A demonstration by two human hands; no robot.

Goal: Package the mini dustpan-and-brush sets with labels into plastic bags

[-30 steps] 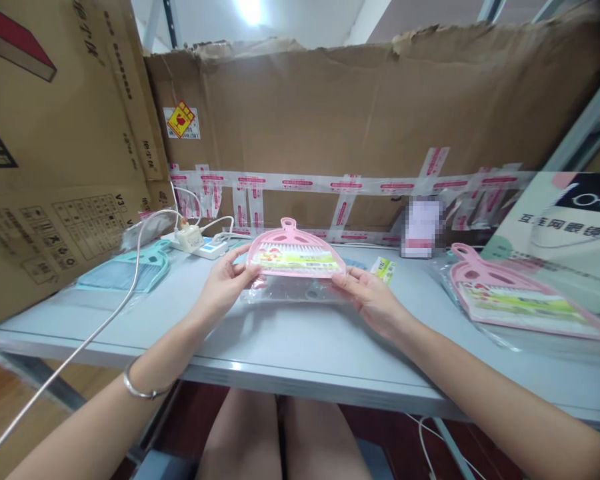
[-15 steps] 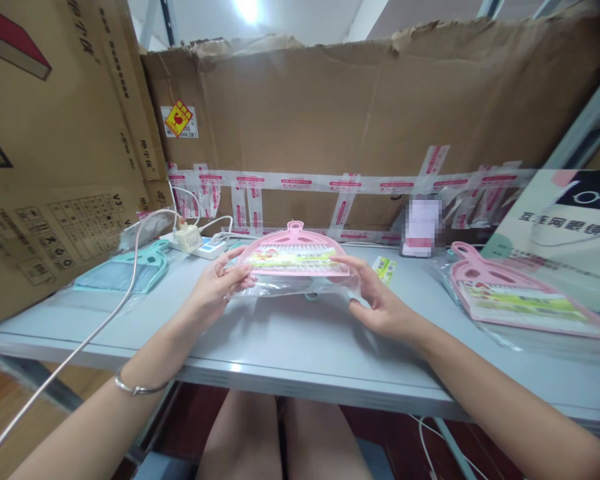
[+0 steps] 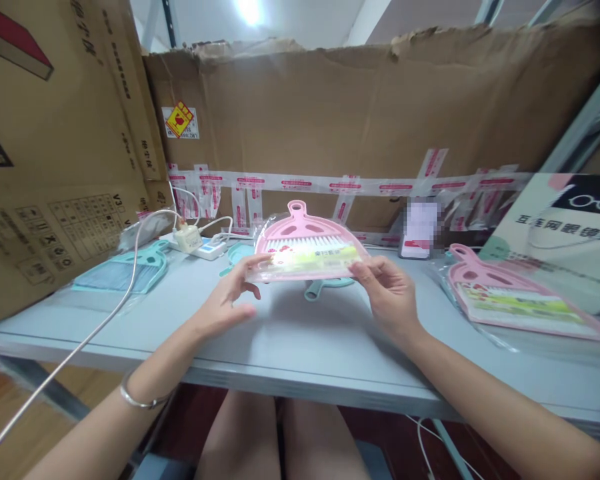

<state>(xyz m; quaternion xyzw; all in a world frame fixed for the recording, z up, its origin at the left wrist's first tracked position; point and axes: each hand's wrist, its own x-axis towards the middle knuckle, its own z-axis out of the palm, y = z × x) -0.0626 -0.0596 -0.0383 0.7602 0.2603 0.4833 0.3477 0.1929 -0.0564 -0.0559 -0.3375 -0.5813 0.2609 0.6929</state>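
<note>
A pink mini dustpan and brush set [image 3: 307,245] in a clear plastic bag is lifted above the grey table [image 3: 300,347], its handle pointing away from me. My right hand [image 3: 390,297] pinches the bag's near right corner. My left hand [image 3: 230,300] is at the bag's near left corner, fingers apart and touching its edge. Under the raised set lies a teal dustpan [image 3: 325,287], mostly hidden.
A second bagged pink set [image 3: 510,300] lies at the right, a teal set [image 3: 123,270] at the left. A white power strip [image 3: 195,243] and cable [image 3: 105,320] sit at the back left. Cardboard walls [image 3: 360,113] enclose the table; a printed box [image 3: 565,233] stands far right.
The pink set has been raised off the table and tipped up, uncovering the teal dustpan beneath. My left hand's fingers have loosened from the bag's corner.
</note>
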